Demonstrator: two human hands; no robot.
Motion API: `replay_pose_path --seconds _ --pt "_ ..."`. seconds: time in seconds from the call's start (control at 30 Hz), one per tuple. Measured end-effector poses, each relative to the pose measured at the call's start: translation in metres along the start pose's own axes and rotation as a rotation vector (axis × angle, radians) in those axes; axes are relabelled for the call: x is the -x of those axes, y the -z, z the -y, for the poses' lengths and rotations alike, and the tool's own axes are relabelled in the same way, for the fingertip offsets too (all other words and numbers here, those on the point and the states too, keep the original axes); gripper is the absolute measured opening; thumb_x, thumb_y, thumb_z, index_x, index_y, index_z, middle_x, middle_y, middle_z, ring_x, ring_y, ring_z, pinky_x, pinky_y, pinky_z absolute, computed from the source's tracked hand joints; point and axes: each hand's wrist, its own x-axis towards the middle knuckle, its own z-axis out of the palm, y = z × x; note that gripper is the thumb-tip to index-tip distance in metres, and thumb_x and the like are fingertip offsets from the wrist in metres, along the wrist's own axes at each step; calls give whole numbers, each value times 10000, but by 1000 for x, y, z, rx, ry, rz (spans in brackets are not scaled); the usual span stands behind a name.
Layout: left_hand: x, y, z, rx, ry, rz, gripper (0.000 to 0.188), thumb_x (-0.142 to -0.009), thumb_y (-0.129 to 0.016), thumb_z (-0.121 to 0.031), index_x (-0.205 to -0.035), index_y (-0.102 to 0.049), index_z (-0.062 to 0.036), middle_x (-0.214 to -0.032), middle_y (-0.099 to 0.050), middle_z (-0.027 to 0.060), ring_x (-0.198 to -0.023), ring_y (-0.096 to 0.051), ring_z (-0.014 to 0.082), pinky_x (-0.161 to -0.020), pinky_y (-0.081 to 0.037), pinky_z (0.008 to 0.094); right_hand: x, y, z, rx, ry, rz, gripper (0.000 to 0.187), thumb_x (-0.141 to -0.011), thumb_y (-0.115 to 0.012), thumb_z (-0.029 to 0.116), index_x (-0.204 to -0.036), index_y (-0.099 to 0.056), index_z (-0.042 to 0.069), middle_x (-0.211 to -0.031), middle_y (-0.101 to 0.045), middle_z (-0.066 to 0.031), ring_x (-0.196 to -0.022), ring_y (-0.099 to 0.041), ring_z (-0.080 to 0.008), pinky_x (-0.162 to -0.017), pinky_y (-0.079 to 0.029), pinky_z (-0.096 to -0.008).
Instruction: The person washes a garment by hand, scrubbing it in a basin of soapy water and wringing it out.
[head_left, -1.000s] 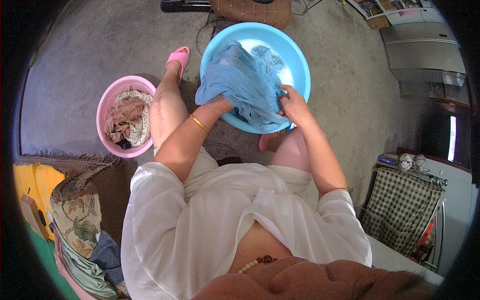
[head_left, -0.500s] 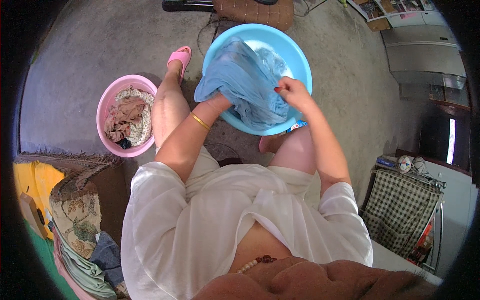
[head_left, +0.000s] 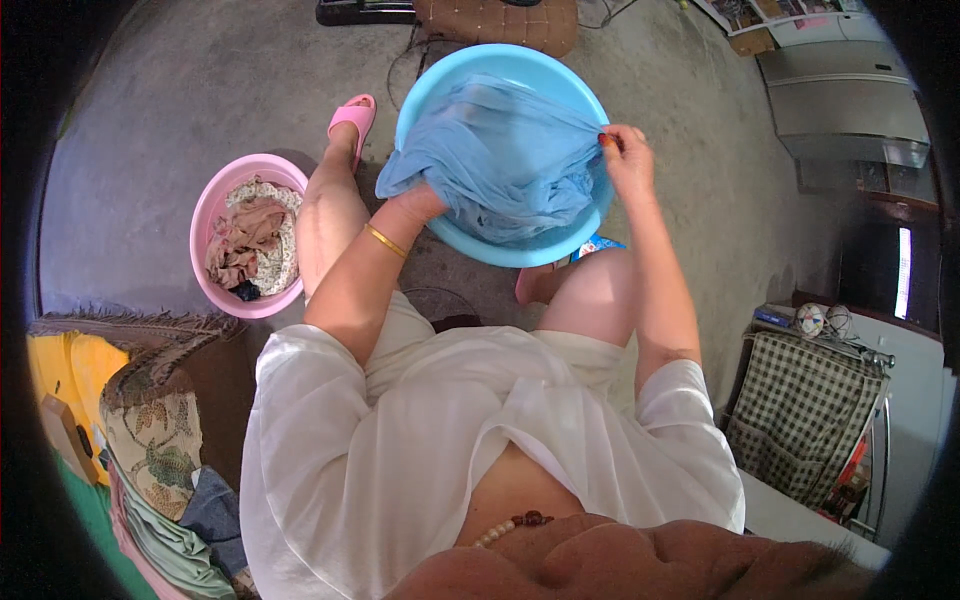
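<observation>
Concrete floor [head_left: 180, 110], grey and rough, spreads around the blue basin [head_left: 470, 70], which serves as the landmark here. To the basin's left stands a pink basin [head_left: 205, 215] holding a heap of beige and patterned clothes [head_left: 250, 240]. Between the two a foot in a pink slipper [head_left: 352, 117] rests on the floor. Just beyond the blue basin's far rim lies a brown woven mat [head_left: 500, 20]. Well to its right a grey cabinet [head_left: 840, 95] stands against the wall, and nearer the person on that same side a checked cloth [head_left: 800, 410] hangs over a rack. Far to the lower left of the basin a pile of folded fabric [head_left: 150, 450] lies on a brown seat.

In the blue basin sits a light blue cloth [head_left: 500, 160], wet-looking, bunched and creased, filling most of the bowl and spilling over the near left rim. The left hand [head_left: 415, 205] presses into the cloth at the basin's near left edge, its fingers buried in the folds, so I cannot tell how the grip stands. The right hand [head_left: 625, 160] sits at the basin's right rim with its grip pinched tight on a gathered edge of the cloth, pulling it taut.

Compared with half a second ago, the right hand has moved outward toward the right rim, and the cloth is stretched wider across the bowl. The left hand has stayed at much the same place.
</observation>
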Motion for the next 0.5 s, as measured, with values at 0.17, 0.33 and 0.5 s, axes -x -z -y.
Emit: replay_pose_path --seconds 0.17,0.33,0.5 --pt "0 7 -5 -37 -3 25 339 -768 -557 -296 -1054 -563 -113 -1056 -561 110 -991 -514 252 -859 -401 346 16 -21 34 71 184 -107 334 -708 -520 -45 -1025 -530 59 -827 -555 -128 -812 -555 -266 -741 -447 -358" --pt "-10 13 -12 -82 -20 52 338 -775 -550 -295 -1060 -560 -114 -1059 -560 109 -989 -514 250 -857 -402 345 67 -34 69 -307 96 423 225 -732 -409 -90 -888 -508 39 -782 -544 -110 -736 -541 -238 -684 -442 -287" --pt "-12 17 -15 -111 -23 75 337 -781 -543 -294 -1067 -557 -115 -1061 -559 108 -987 -515 249 -855 -403 345 95 -14 79 -188 10 704 177 -726 -426 -57 -879 -487 9 -708 -497 -163 -698 -532 -227 -644 -427 -316"
